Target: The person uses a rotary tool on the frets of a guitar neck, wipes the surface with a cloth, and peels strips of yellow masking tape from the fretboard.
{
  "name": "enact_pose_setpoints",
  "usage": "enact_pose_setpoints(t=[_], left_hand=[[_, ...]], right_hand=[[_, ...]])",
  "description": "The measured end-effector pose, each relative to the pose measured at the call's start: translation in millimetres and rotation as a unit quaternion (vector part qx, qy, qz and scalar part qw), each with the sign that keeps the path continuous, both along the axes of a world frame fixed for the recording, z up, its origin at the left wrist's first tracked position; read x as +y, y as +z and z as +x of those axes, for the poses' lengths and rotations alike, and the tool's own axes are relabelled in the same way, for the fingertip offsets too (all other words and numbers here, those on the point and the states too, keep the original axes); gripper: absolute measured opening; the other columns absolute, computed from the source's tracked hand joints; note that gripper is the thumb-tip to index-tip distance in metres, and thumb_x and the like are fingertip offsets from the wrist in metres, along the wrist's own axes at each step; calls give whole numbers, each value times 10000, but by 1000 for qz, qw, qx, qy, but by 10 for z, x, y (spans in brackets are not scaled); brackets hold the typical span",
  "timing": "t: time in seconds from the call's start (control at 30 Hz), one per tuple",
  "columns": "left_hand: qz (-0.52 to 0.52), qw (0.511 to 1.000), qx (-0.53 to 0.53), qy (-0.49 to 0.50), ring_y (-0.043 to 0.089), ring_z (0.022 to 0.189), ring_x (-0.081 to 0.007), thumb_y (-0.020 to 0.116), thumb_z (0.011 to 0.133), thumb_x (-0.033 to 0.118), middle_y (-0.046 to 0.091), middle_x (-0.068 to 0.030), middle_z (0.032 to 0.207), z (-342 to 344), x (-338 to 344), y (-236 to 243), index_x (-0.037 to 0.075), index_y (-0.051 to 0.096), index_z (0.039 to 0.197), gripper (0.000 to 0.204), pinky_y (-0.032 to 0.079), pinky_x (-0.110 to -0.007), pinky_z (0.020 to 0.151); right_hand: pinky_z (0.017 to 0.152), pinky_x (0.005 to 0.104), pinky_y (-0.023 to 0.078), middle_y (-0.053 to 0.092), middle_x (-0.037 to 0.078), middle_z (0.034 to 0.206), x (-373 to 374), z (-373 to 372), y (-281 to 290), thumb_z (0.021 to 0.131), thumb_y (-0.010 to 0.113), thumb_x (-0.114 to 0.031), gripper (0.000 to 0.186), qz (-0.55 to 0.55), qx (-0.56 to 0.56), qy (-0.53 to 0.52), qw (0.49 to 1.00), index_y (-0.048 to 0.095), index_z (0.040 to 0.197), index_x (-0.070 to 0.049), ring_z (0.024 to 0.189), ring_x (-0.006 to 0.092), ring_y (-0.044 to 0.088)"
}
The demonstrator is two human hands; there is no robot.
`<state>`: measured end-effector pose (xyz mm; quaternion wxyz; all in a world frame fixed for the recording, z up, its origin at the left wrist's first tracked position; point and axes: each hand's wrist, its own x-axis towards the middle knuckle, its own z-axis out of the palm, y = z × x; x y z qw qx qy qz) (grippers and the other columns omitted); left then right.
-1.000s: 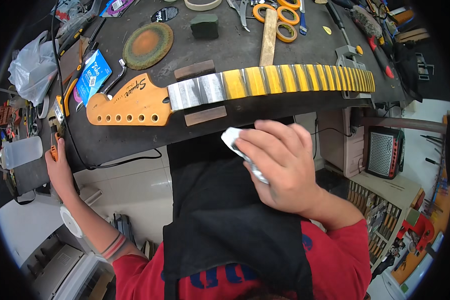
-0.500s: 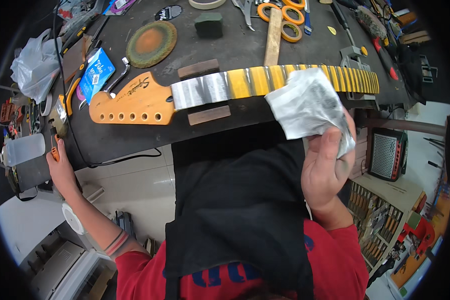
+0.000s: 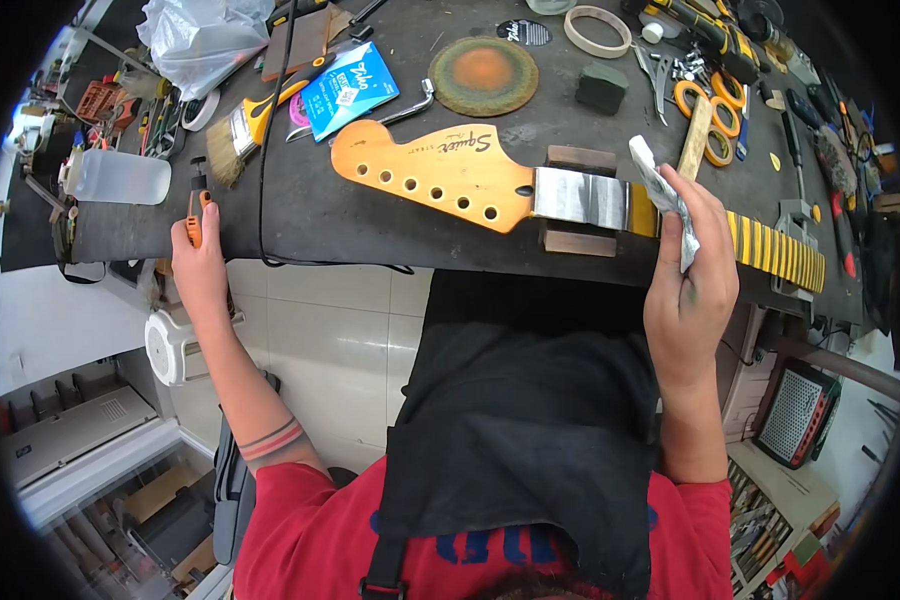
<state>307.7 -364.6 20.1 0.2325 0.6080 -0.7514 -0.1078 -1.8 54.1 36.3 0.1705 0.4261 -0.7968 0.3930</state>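
A wooden guitar neck (image 3: 425,160) lies across the bench on dark wooden blocks (image 3: 580,240). Silver tape (image 3: 570,195) covers its board near the headstock, and yellow tape (image 3: 775,245) runs between the frets toward the right. A crumpled silvery-white sheet (image 3: 660,183) is gripped by my right hand (image 3: 698,280), whose fingers curl over the board and partly hide it. At the bench's near-left edge, my left hand (image 3: 202,262) is closed on a small orange-and-black tool (image 3: 196,222).
The dark bench (image 3: 370,242) carries a brush (image 3: 235,140), blue packet (image 3: 350,90), cable (image 3: 265,215), plastic container (image 3: 120,176), round pad (image 3: 485,75), green block (image 3: 600,88), orange tape rolls (image 3: 727,120) and a clamp (image 3: 798,225). A speaker box (image 3: 785,410) stands below right.
The camera view has shifted. My right hand, first below the neck, turned the sheet face-up and now holds it edge-on over the board. My left hand still grips the orange-and-black tool.
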Motion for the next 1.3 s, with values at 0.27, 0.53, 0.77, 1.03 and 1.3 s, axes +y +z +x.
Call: enact_pose_setpoints(t=[0.27, 0.53, 0.77, 1.03, 1.3], left_hand=[[-24, 998, 39, -43, 655, 893, -329, 681, 1081, 632, 702, -177, 973, 215, -155, -221, -3, 675, 1152, 640, 537, -436, 868], [-22, 997, 54, -50, 624, 921, -311, 673, 1094, 613, 689, -178, 1007, 210, -234, -287, -15, 673, 1205, 638, 519, -411, 900], [-24, 999, 25, -25, 683, 1000, -368, 667, 1067, 679, 748, -202, 1107, 205, -169, -287, -9, 657, 1239, 708, 534, -434, 946], [-37, 999, -23, -9, 705, 1131, -433, 629, 1034, 769, 756, -244, 1232, 161, -157, -272, 0, 658, 1395, 850, 530, -475, 1019], [-29, 999, -25, 10, 703, 1169, -460, 623, 1031, 776, 755, -262, 1261, 144, -177, -284, 13, 658, 1419, 857, 526, -492, 1036]], right_hand=[[1091, 512, 553, 773, 178, 1297, -30, -16, -60, 951, 770, 57, 448, 24, 36, -2, 999, 722, 1388, -31, 1233, 401, 734], [1281, 544, 400, 684, 120, 1558, -84, 327, 99, 950, 790, -37, 536, 222, 59, 25, 973, 702, 1478, -57, 1490, 326, 616], [1328, 569, 339, 652, 170, 1586, -81, 413, 162, 870, 797, -58, 653, 280, 94, 18, 955, 655, 1504, 17, 1530, 332, 580], [1328, 567, 348, 661, 165, 1578, -220, 252, 136, 886, 781, -91, 600, 271, 139, 20, 952, 667, 1462, 32, 1530, 320, 583], [1305, 580, 387, 725, 163, 1456, 407, 597, 54, 873, 816, -99, 352, 191, -25, 202, 960, 755, 1206, -2, 1522, 357, 591]])
